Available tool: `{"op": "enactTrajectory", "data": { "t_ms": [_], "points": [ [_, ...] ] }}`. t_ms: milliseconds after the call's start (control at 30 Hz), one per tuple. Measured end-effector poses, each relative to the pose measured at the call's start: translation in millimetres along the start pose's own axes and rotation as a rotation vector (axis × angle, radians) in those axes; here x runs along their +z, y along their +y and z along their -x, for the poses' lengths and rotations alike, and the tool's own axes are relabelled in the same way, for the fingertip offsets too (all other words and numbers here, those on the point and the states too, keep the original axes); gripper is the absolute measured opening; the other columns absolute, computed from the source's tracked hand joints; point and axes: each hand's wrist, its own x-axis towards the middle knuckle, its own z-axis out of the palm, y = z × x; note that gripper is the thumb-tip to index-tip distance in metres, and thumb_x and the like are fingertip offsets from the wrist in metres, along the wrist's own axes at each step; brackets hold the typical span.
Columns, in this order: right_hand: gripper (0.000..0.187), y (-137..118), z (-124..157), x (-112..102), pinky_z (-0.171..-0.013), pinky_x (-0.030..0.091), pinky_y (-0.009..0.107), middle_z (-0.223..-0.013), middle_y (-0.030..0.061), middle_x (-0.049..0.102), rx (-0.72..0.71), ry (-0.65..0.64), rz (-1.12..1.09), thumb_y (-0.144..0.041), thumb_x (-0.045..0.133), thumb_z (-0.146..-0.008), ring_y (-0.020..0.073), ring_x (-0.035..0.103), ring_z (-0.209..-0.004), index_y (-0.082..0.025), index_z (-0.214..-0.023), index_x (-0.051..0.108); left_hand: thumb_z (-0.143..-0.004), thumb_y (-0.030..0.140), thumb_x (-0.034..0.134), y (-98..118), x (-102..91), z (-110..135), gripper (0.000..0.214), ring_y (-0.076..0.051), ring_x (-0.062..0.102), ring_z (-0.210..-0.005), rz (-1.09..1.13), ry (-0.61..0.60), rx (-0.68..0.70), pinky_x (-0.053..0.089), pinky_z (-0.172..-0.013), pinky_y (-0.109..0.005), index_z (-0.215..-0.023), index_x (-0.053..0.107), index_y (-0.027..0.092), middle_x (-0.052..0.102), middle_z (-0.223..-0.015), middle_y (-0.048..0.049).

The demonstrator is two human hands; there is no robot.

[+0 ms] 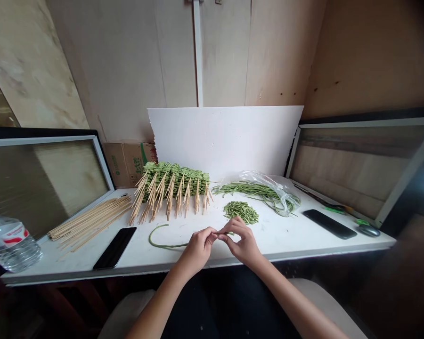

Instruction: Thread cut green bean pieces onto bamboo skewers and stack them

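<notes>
Near the front of the white table, my left hand (202, 242) and my right hand (240, 240) meet, fingertips pinched on one long green bean (167, 246). Its free length curls out to the left of my left hand and lies on the tabletop. The stretch between my fingers is mostly covered by them. Just beyond my right hand sits a pile of short bean pieces (243, 212). Farther back on the right, whole long beans (247, 189) lie partly under a clear plastic bag (286, 200).
Stacked skewers of bean pieces (176, 181) stand at the back left, sticks pointing toward me. Bare bamboo skewers (92, 221), a black phone (115, 248) and a water bottle (12, 242) are on the left. Another phone (329, 224) and a mouse (369, 230) lie right.
</notes>
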Motion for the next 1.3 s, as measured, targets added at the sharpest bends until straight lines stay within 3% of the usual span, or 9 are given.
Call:
{"op": "enactTrajectory", "data": {
  "t_ms": [233,333,433,533,667,800,933,1067,1300],
  "points": [
    [0.031,6,9,17,-0.082,0.049,0.04,-0.076,0.0058,0.068,0.176,0.061,-0.202,-0.052,0.073,-0.088,0.0254,0.058,-0.084,-0.024,-0.075,0.074,-0.101,0.033,0.046,-8,12.6,0,0.037,-0.016,0.052,-0.065,0.107,0.03,-0.008,0.04,-0.065,-0.027,-0.07,0.061,0.018,0.058,-0.068,-0.0022],
    [0.035,11,13,28,-0.075,0.052,0.038,-0.078,0.0051,0.068,0.342,0.083,-0.396,-0.056,0.071,-0.087,0.0228,0.062,-0.077,-0.023,-0.077,0.072,-0.101,0.04,0.046,-10,15.7,0,0.041,-0.014,0.048,-0.06,0.202,0.024,-0.069,0.038,-0.061,-0.026,-0.069,0.059,0.018,0.053,-0.063,-0.0004],
    [0.038,22,10,24,-0.076,0.055,0.038,-0.092,0.0086,0.076,0.468,0.108,-0.452,-0.059,0.072,-0.085,0.0249,0.068,-0.084,-0.021,-0.081,0.075,-0.103,0.048,0.043,-8,11.6,-1,0.046,-0.014,0.046,-0.059,0.222,0.013,-0.103,0.037,-0.06,-0.026,-0.075,0.063,0.018,0.051,-0.063,0.0006],
    [0.041,43,2,5,-0.079,0.056,0.042,-0.105,0.0128,0.078,0.49,0.117,-0.289,-0.06,0.071,-0.083,0.0302,0.07,-0.094,-0.02,-0.09,0.08,-0.104,0.048,0.041,-9,5.3,-3,0.047,-0.016,0.051,-0.064,0.106,0.08,-0.11,0.04,-0.064,-0.027,-0.086,0.071,0.018,0.055,-0.068,-0.001],
    [0.034,70,-2,-16,-0.085,0.053,0.047,-0.096,0.0116,0.08,0.454,0.037,0.109,-0.049,0.066,-0.088,0.031,0.07,-0.089,-0.021,-0.095,0.083,-0.104,0.036,0.041,-21,4.8,-5,0.037,-0.02,0.06,-0.079,0.016,0.136,-0.097,0.047,-0.077,-0.032,-0.106,0.074,0.02,0.065,-0.089,-0.0069],
    [0.022,81,6,-9,-0.089,0.051,0.046,-0.09,0.0099,0.08,0.43,0.002,0.299,-0.041,0.07,-0.087,0.0331,0.067,-0.098,-0.024,-0.086,0.083,-0.102,0.031,0.043,-30,8.6,-7,0.034,-0.022,0.064,-0.091,0.047,0.086,-0.088,0.05,-0.084,-0.034,-0.115,0.074,0.022,0.066,-0.104,-0.0096],
    [0.02,86,11,-1,-0.084,0.049,0.046,-0.087,0.011,0.077,0.34,-0.024,0.51,-0.04,0.071,-0.087,0.035,0.061,-0.099,-0.026,-0.08,0.083,-0.102,0.033,0.046,-32,6.9,-9,0.034,-0.02,0.061,-0.084,0.045,0.063,-0.107,0.052,-0.078,-0.033,-0.114,0.076,0.023,0.063,-0.105,-0.0094],
    [0.03,92,9,-4,-0.085,0.047,0.046,-0.088,0.0109,0.077,0.304,-0.043,0.529,-0.045,0.064,-0.092,0.0328,0.06,-0.093,-0.025,-0.081,0.083,-0.099,0.03,0.051,-36,4.6,-11,0.03,-0.018,0.062,-0.081,0.038,0.084,-0.11,0.053,-0.075,-0.032,-0.111,0.077,0.022,0.064,-0.102,-0.0087],
    [0.062,82,-1,-15,-0.098,0.043,0.05,-0.09,0.012,0.078,0.428,-0.083,0.286,-0.059,0.036,-0.103,0.0337,0.062,-0.101,-0.021,-0.086,0.081,-0.088,0.026,0.066,-44,8.9,-12,0.027,-0.018,0.067,-0.076,0.212,0.117,-0.224,0.058,-0.072,-0.033,-0.113,0.071,0.016,0.07,-0.092,-0.0069]
  ]
}}
